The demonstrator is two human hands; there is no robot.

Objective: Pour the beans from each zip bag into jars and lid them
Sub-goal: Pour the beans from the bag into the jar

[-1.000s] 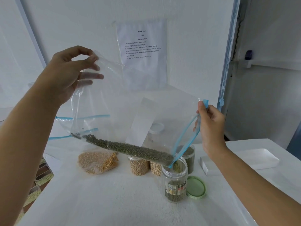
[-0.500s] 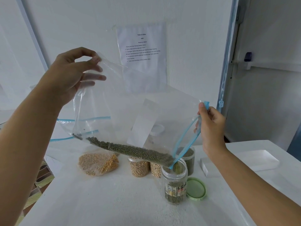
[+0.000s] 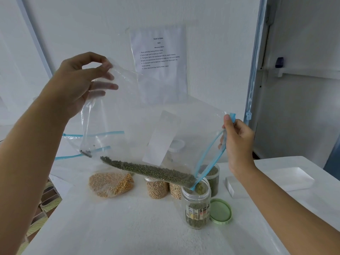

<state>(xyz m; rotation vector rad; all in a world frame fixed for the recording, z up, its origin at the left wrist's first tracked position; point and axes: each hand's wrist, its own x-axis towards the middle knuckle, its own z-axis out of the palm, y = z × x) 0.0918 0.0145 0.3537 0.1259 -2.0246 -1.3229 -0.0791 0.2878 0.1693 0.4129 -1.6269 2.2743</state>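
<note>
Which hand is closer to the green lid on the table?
Right. The right hand is raised above the green lid; the left hand is higher and far left.

What I see around the open jar [image 3: 196, 205] on the table [image 3: 128, 229]:
The zip bag [image 3: 147, 122] hangs above it, lower corner in its mouth; a lid [image 3: 220, 211] lies just right, filled jars [image 3: 157, 188] behind, another bag [image 3: 111, 184] left.

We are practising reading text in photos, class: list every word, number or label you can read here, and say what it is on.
"TASK & GOAL": heading of the printed sheet.
Number and title under it: too blurred to trust.
Its numbered lines 1 to 5: too small to read.
Label on the open jar: colourful print, unreadable.
White patch on the zip bag: no text shows.
</note>
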